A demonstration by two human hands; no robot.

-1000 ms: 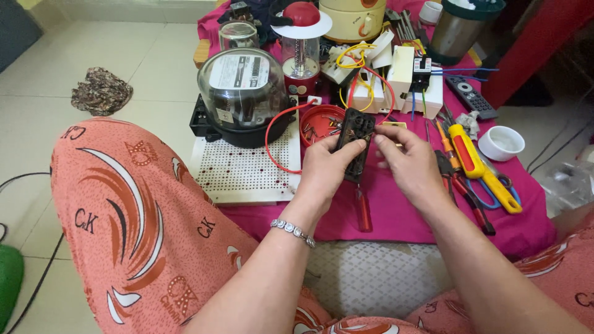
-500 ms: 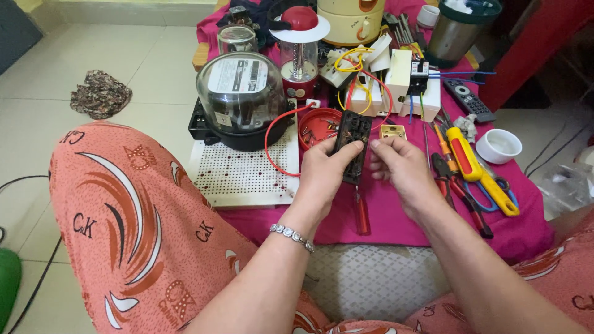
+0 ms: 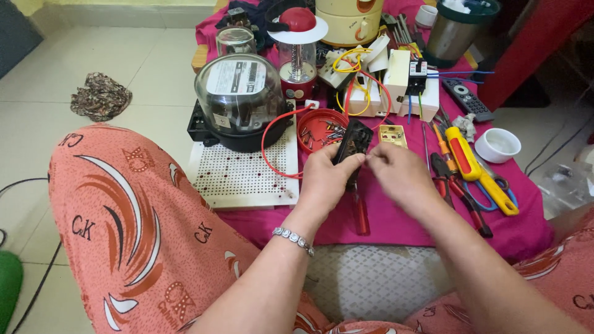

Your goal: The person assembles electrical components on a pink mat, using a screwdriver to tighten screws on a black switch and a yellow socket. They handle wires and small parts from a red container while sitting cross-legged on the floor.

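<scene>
My left hand (image 3: 325, 179) grips a small black electrical part (image 3: 352, 143) and holds it upright above the magenta cloth (image 3: 396, 222). My right hand (image 3: 399, 173) is pinched at the part's right edge, fingertips touching it. A red-handled screwdriver (image 3: 360, 213) lies on the cloth just under both hands. Behind the part sits a red round lid (image 3: 318, 127) holding several small screws, and a beige switch plate (image 3: 393, 136) lies to its right.
A glass-domed meter (image 3: 238, 99) stands on a white perforated board (image 3: 241, 176) with a red wire looping off it. Pliers, screwdrivers and a yellow tool (image 3: 479, 179) lie at right beside a white cup (image 3: 498, 145). Wired white boxes (image 3: 411, 83) and appliances crowd the back. My knee (image 3: 136, 235) fills the left.
Both hands have shifted slightly closer together on the black part, and the right hand has closed its fingertips onto the part's edge. The view has tilted a little.
</scene>
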